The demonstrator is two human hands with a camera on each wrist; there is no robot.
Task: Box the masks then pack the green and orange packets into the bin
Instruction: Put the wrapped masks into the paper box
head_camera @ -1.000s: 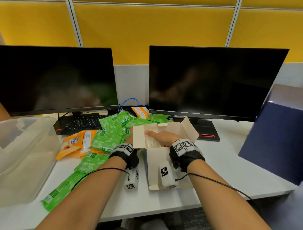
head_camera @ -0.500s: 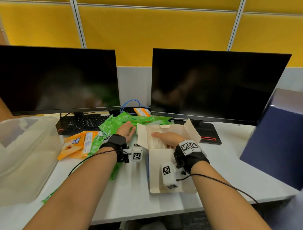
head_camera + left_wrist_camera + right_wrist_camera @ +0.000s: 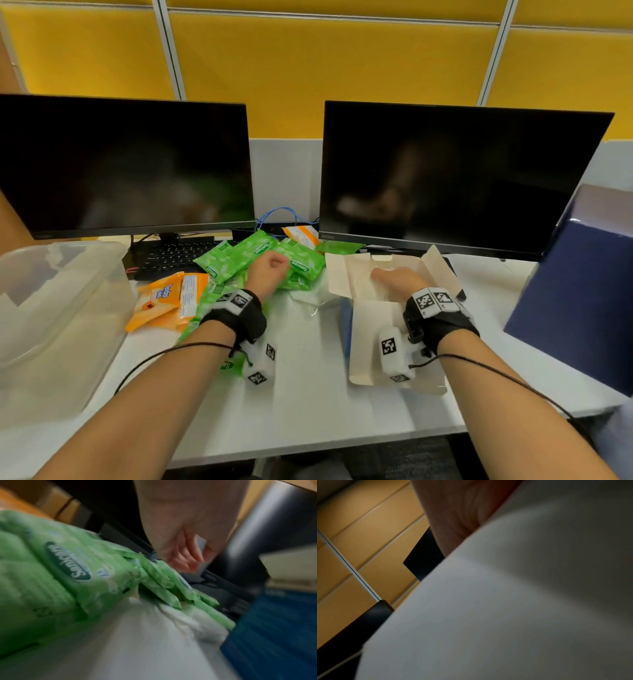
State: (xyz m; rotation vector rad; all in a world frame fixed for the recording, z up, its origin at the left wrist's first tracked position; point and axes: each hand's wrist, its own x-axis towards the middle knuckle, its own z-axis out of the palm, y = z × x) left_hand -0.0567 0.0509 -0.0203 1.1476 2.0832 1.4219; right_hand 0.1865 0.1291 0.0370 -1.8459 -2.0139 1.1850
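**A:** How's this stuff going to handle? The bin [image 3: 61, 308] at the left of the surface [image 3: 308, 394] looks like rigid plastic. The box [image 3: 387, 291] is thin card, flaps splayed, so it'll crumple if squeezed; I'd hold it by the walls.

**B:** The green packets [image 3: 267, 253] heaped by the keyboard and the orange packets [image 3: 168, 301] beside the bin are soft, light and slick, so pinch a sealed edge. The masks are presumably under the right hand [image 3: 397, 281], which lies flat inside the box, fingers straight.

**A:** And the left hand [image 3: 269, 274]?

**B:** Half a second ago it reached toward the green pile; now it's over it, fingers curled. The wrist view's blurry, so I can't tell whether it holds anything.
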